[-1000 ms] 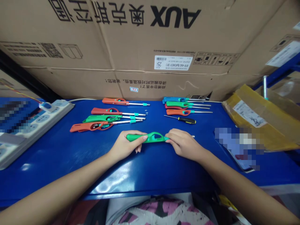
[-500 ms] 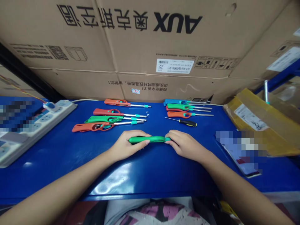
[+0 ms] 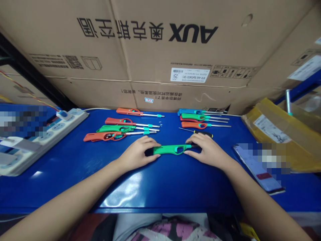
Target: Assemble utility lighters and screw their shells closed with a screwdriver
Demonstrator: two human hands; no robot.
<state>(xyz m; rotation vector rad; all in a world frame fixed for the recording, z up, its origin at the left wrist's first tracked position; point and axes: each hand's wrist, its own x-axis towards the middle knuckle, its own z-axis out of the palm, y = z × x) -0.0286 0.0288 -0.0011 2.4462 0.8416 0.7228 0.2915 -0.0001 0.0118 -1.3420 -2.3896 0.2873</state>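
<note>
A green long-nosed lighter (image 3: 172, 149) lies flat on the blue table (image 3: 75, 174), held at both ends. My left hand (image 3: 139, 153) is curled round its handle end. My right hand (image 3: 208, 150) grips the nozzle end, its fingers over the metal tube. Just behind my right hand lies a black-and-yellow screwdriver (image 3: 200, 133), partly hidden by my fingers.
Several orange and green lighters (image 3: 120, 129) lie in a row at the back left, three more lighters (image 3: 198, 119) at the back right. A white power strip (image 3: 37, 140) sits at the left, a phone (image 3: 260, 167) and a yellow parcel (image 3: 281, 134) at the right. Big cardboard boxes (image 3: 160, 50) wall the back.
The green lighter has been turned from its edge to lie flat on its side and has shifted slightly right and away from me. Both hands kept hold of it.
</note>
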